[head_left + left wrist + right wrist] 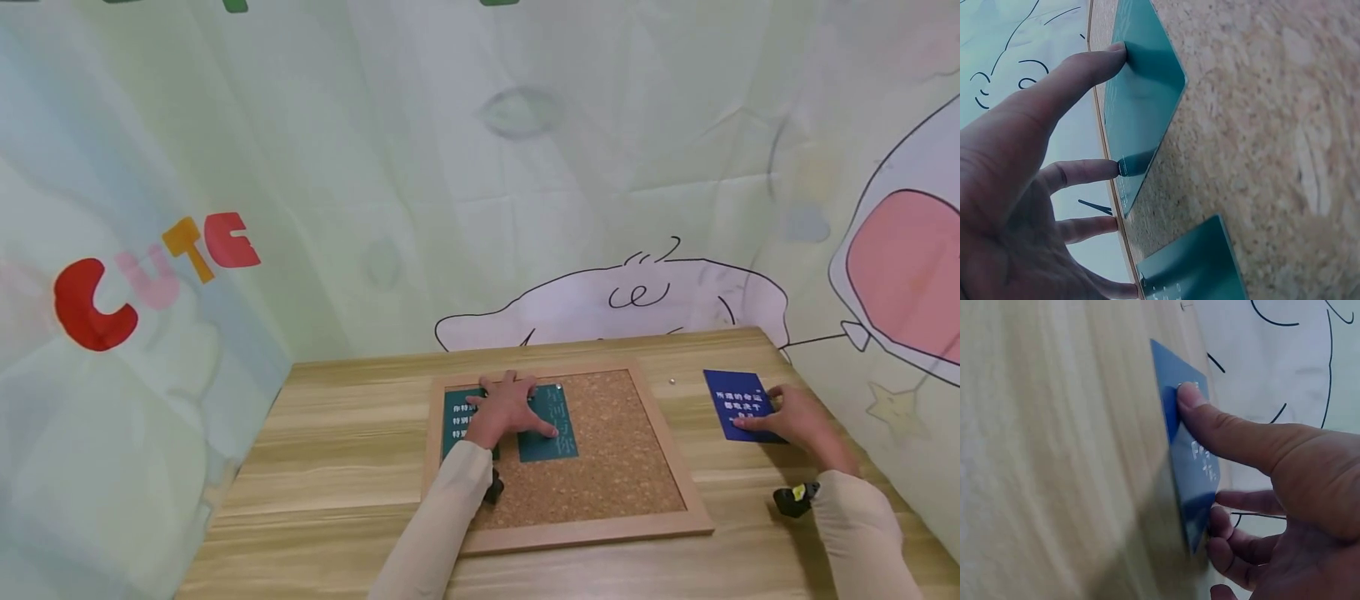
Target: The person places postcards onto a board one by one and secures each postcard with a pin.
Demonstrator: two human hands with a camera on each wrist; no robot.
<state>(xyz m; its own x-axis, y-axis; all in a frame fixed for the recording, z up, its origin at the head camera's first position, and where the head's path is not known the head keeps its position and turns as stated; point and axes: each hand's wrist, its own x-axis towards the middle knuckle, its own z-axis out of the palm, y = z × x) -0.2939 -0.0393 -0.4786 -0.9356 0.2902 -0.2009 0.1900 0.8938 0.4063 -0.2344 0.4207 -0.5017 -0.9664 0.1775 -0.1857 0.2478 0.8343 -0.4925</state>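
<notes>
My left hand (pixel 507 412) spreads over a framed cork board (pixel 622 475) on the table. Its thumb and a fingertip touch a dark green card (pixel 1147 94) with white writing, which lies flat on the cork. A second green card (pixel 456 421) with white characters sits left of it, partly hidden under the hand and wrist. Right of the board, my right hand (pixel 804 423) holds a blue card (pixel 726 398) with white characters at its right side. The thumb (pixel 1192 397) lies on the card's face while the other fingers curl at its edge.
A small push pin (pixel 672 381) stands on the wooden table (pixel 337 467) between the board and the blue card. Another pin head (pixel 558 387) shows at the green card's top corner. A printed curtain (pixel 375 208) hangs behind the table.
</notes>
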